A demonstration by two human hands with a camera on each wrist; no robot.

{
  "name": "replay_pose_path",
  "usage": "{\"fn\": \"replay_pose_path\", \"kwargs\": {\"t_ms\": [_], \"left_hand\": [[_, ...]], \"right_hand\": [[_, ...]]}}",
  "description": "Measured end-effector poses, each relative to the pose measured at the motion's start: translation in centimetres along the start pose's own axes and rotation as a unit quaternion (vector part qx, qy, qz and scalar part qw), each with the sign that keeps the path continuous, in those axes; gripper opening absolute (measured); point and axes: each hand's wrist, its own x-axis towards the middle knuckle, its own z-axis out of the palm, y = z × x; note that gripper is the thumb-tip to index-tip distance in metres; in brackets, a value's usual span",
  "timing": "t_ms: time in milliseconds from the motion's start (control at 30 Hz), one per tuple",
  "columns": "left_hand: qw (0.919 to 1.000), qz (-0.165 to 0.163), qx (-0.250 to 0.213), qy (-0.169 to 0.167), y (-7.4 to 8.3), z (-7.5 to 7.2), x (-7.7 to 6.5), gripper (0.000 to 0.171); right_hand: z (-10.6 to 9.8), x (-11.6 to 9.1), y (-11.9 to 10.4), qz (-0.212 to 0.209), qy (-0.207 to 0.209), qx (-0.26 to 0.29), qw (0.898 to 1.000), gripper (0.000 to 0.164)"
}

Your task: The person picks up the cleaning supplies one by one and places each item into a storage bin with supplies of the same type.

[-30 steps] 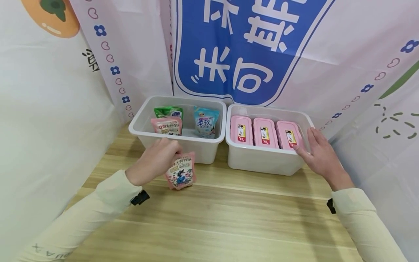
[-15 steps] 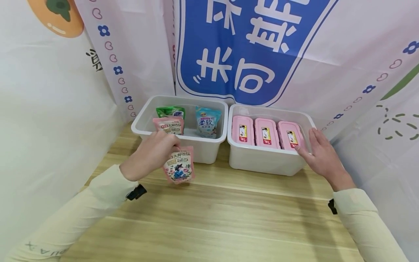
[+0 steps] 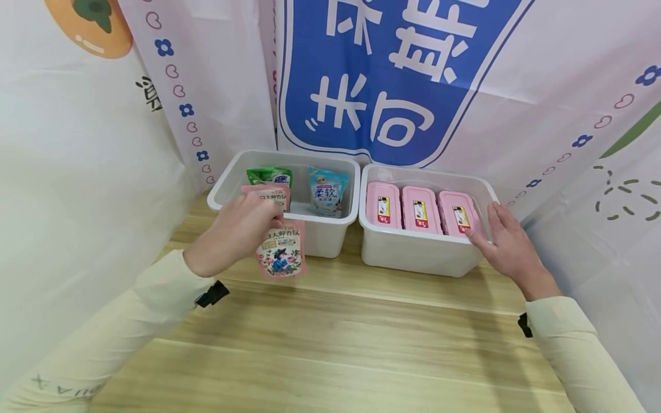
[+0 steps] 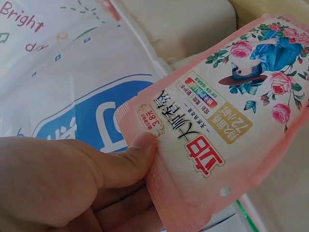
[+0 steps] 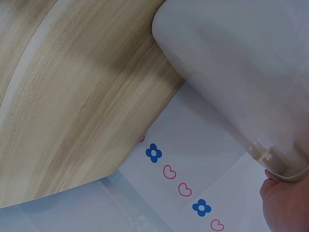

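By its top edge, my left hand (image 3: 232, 232) pinches a pink laundry detergent pouch (image 3: 281, 255), which hangs upright in front of the left white bin (image 3: 322, 238). In the left wrist view the thumb lies over the top corner of the pouch (image 4: 227, 111). Inside that bin are another pink pouch (image 3: 276, 195), partly behind my left hand, a green pouch (image 3: 268, 174) and a blue pouch (image 3: 327, 192). My right hand (image 3: 508, 252) rests on the near right corner of the right white bin (image 3: 413, 252), its fingers fairly straight along the side.
Three pink lidded boxes (image 3: 420, 209) stand in a row in the right bin. Both bins sit side by side on a wooden table (image 3: 351, 338). Printed cloth (image 3: 227, 74) hangs behind them and along both sides.
My left hand has lifted the pink pouch up and slightly back, close to the left bin's front wall. The right hand has stayed on its bin. The view has shifted slightly.
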Motion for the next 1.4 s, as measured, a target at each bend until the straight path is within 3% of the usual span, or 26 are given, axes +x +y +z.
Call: {"fn": "replay_pose_path", "kwargs": {"t_ms": [233,667,900,1133,1400], "left_hand": [[0.9998,0.018,0.008,0.000,0.3,-1.4,0.7,0.009],[0.9996,-0.020,0.017,0.012,1.2,-4.5,1.5,0.012],[0.9996,-0.020,0.019,0.003,1.7,-5.7,2.3,0.012],[0.9993,-0.011,0.028,0.020,2.0,-6.8,3.1,0.016],[0.9990,-0.021,0.034,0.017,2.9,-8.4,4.1,0.017]], "right_hand": [[0.0,0.0,-0.1,0.003,0.000,0.001,1.000,0.092],[-0.2,0.2,-0.1,-0.006,0.007,0.001,1.000,0.093],[-0.1,0.0,-0.1,-0.009,0.009,0.004,1.000,0.091],[0.1,0.0,0.3,-0.011,0.016,0.005,1.000,0.091],[0.0,0.0,0.1,-0.015,0.016,0.005,1.000,0.090]]}}
